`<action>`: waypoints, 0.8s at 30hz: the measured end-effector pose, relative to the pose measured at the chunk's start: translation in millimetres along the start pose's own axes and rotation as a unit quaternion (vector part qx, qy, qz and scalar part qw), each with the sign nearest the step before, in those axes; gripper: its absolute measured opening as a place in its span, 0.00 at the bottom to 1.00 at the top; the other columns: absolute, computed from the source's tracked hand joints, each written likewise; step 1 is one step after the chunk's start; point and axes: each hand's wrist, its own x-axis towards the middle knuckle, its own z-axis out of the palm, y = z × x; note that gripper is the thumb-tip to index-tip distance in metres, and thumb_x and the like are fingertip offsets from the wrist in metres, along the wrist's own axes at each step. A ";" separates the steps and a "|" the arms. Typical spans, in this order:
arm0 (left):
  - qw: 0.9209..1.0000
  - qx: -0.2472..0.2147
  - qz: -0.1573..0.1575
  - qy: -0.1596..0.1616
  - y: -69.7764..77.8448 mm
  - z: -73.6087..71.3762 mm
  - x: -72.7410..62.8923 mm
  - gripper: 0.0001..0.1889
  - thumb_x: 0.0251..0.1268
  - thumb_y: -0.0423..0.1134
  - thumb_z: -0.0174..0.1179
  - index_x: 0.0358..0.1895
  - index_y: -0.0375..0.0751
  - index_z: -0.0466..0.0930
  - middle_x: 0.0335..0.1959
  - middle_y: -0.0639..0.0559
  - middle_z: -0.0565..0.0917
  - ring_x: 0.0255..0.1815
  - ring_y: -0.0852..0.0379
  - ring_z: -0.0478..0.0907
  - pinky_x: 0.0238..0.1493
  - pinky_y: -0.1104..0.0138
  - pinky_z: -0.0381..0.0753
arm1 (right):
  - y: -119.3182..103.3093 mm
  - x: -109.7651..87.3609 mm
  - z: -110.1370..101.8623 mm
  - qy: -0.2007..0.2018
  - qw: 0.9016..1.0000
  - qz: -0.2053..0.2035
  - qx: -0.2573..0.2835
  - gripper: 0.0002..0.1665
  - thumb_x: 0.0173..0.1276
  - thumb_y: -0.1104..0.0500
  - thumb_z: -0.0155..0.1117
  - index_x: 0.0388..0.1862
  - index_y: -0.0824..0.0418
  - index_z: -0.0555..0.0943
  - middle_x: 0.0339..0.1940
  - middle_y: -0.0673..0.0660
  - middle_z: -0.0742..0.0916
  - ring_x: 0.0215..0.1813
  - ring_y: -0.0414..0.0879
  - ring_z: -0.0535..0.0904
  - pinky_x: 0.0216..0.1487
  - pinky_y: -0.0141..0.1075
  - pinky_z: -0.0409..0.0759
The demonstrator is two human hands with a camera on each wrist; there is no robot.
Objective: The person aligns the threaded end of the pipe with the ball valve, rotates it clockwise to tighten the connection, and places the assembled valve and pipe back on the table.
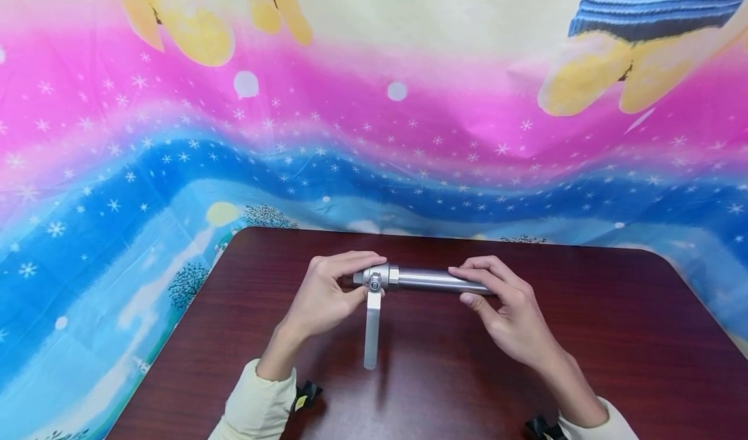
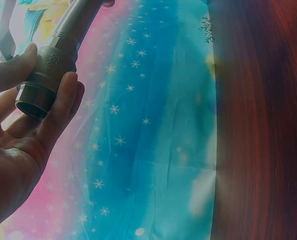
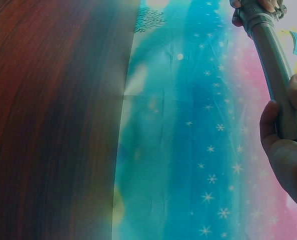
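A metal ball valve (image 1: 378,275) with a flat lever handle (image 1: 372,330) is joined end to end with a smooth steel pipe (image 1: 432,280). My left hand (image 1: 324,294) grips the valve body between thumb and fingers. The lever points down toward me in the head view. Around the pipe's far right end curl the thumb and fingers of my right hand (image 1: 511,307). In the left wrist view the valve's open round end (image 2: 33,102) shows between the fingers. The right wrist view has the pipe (image 3: 278,75) running up to the valve.
Both hands are over a dark red-brown wooden table (image 1: 438,381). Behind it hangs a printed cloth (image 1: 374,135) in pink and blue with snowflakes. Black straps (image 1: 306,394) sit at the cuffs of the pale sleeves (image 1: 257,398).
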 end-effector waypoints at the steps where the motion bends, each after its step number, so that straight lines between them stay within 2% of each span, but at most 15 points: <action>1: 1.000 -0.001 0.000 0.000 0.0 0.0 -0.1 0.26 0.54 0.17 0.68 0.56 0.39 0.92 0.55 0.43 0.92 0.55 0.48 0.90 0.39 0.71 0.88 | -0.1 -0.1 -0.1 0.000 1.000 0.002 0.000 0.34 0.56 0.79 0.77 0.62 0.59 0.89 0.54 0.55 0.87 0.58 0.36 0.80 0.58 0.21 0.75; 8: 1.000 0.002 0.002 0.001 1.2 -1.0 0.4 0.25 0.54 0.18 0.68 0.56 0.40 0.92 0.54 0.44 0.92 0.55 0.49 0.90 0.39 0.71 0.88 | -0.7 -1.0 -1.4 -0.013 0.999 0.029 -0.003 0.34 0.60 0.79 0.74 0.64 0.57 0.87 0.55 0.53 0.88 0.53 0.34 0.80 0.47 0.22 0.75; 11: 1.000 0.004 0.002 0.001 1.3 -1.3 0.5 0.25 0.54 0.19 0.69 0.56 0.40 0.92 0.54 0.44 0.92 0.56 0.49 0.90 0.39 0.71 0.88 | -1.1 -0.9 -1.6 -0.026 0.999 0.037 -0.012 0.35 0.62 0.78 0.73 0.67 0.57 0.85 0.57 0.53 0.87 0.54 0.35 0.79 0.49 0.22 0.74; 16: 1.000 -0.003 0.000 -0.003 0.5 -0.5 0.5 0.25 0.54 0.18 0.68 0.56 0.38 0.92 0.54 0.44 0.92 0.54 0.50 0.90 0.38 0.71 0.88 | -3.7 -0.8 -1.2 -0.033 0.998 0.047 -0.026 0.40 0.59 0.75 0.78 0.70 0.58 0.82 0.63 0.56 0.81 0.63 0.38 0.75 0.62 0.20 0.70; 18: 1.000 -0.005 0.000 -0.004 0.2 -0.4 0.4 0.25 0.54 0.18 0.68 0.56 0.39 0.92 0.54 0.44 0.92 0.53 0.51 0.90 0.38 0.71 0.88 | -4.4 -1.0 -1.1 -0.032 0.998 0.049 -0.029 0.40 0.57 0.76 0.79 0.69 0.58 0.82 0.64 0.57 0.80 0.67 0.37 0.73 0.64 0.20 0.70; 21: 1.000 -0.002 0.002 -0.002 0.3 -0.4 0.3 0.25 0.54 0.18 0.68 0.56 0.40 0.92 0.54 0.44 0.92 0.54 0.51 0.90 0.38 0.71 0.88 | -4.5 -1.2 -0.9 -0.031 0.998 0.046 -0.029 0.38 0.56 0.78 0.78 0.65 0.57 0.84 0.63 0.59 0.80 0.66 0.37 0.73 0.44 0.17 0.74; 24: 1.000 -0.001 0.005 0.000 0.2 -0.1 0.2 0.25 0.54 0.18 0.68 0.56 0.40 0.92 0.54 0.44 0.92 0.55 0.50 0.90 0.38 0.71 0.88 | -4.3 -1.1 -0.7 -0.029 0.998 0.040 -0.031 0.35 0.57 0.78 0.78 0.62 0.56 0.86 0.61 0.57 0.81 0.64 0.37 0.74 0.37 0.21 0.72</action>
